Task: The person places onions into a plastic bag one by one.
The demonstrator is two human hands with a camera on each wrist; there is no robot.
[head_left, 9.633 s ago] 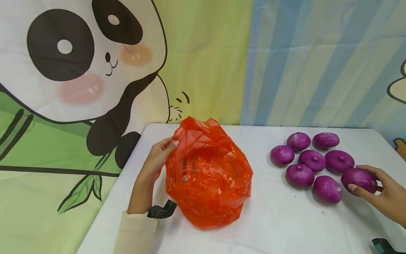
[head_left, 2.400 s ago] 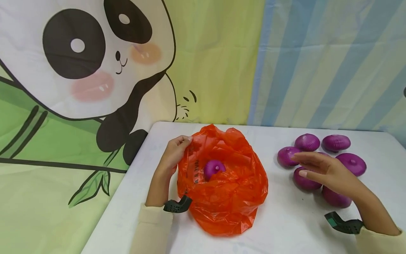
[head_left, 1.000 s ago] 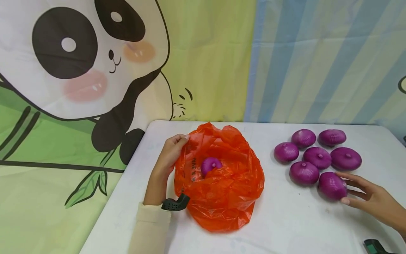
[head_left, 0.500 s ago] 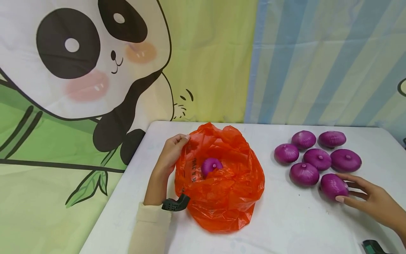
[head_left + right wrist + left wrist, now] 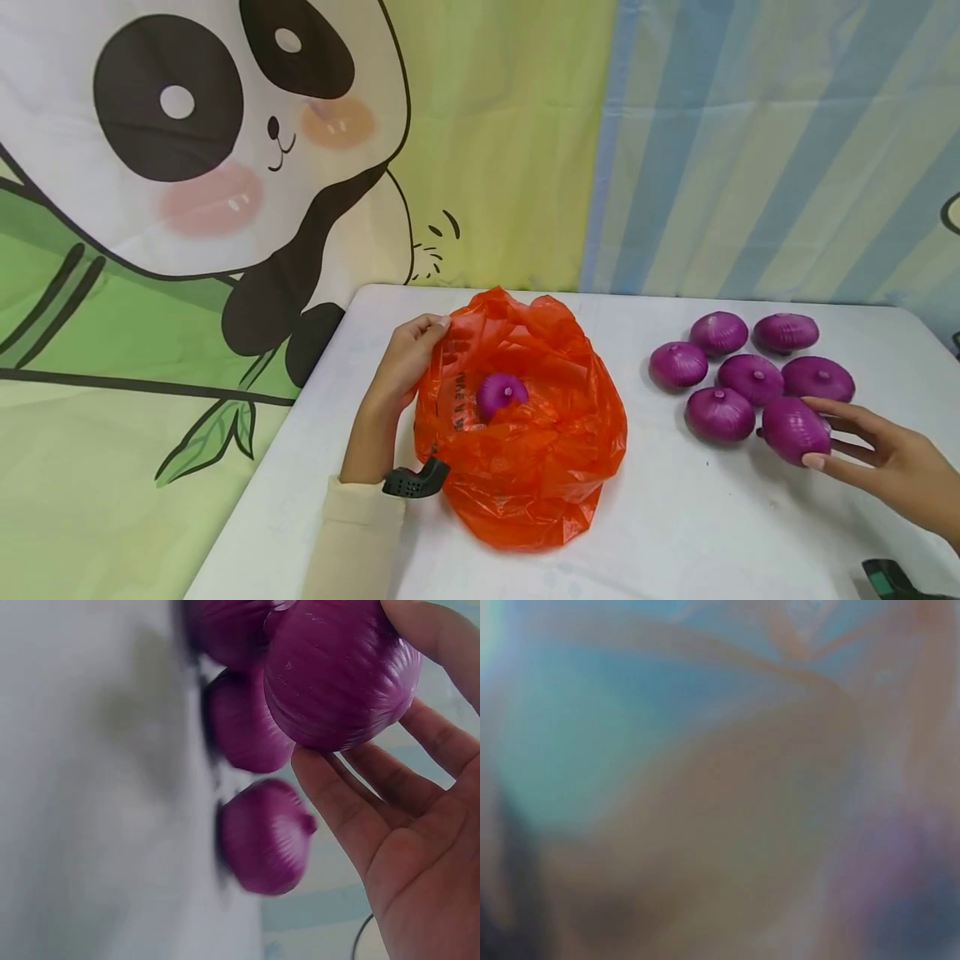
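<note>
My left hand (image 5: pixel 408 358) pinches the upper left rim of a crinkled red plastic bag (image 5: pixel 540 458), whose mouth faces me. Inside the bag shows one purple onion (image 5: pixel 501 396). At the right, my right hand (image 5: pixel 877 450) grips another purple onion (image 5: pixel 797 430) between thumb and fingers. In the right wrist view this held onion (image 5: pixel 337 671) is up off the table, with the fingertips under one side and the thumb over the other. The left wrist view is too blurred to show the hand's grip.
Several more purple onions lie grouped at the right of the white table (image 5: pixel 660 517), the closest ones (image 5: pixel 720 414) just left of and behind the held one. A cloth backdrop with a printed panda (image 5: pixel 322 225) hangs behind the table.
Earlier my right hand came back over from the bag's side to the nearest onion. In the last second it has lifted that onion. One onion has come into the bag since the oldest frame.
</note>
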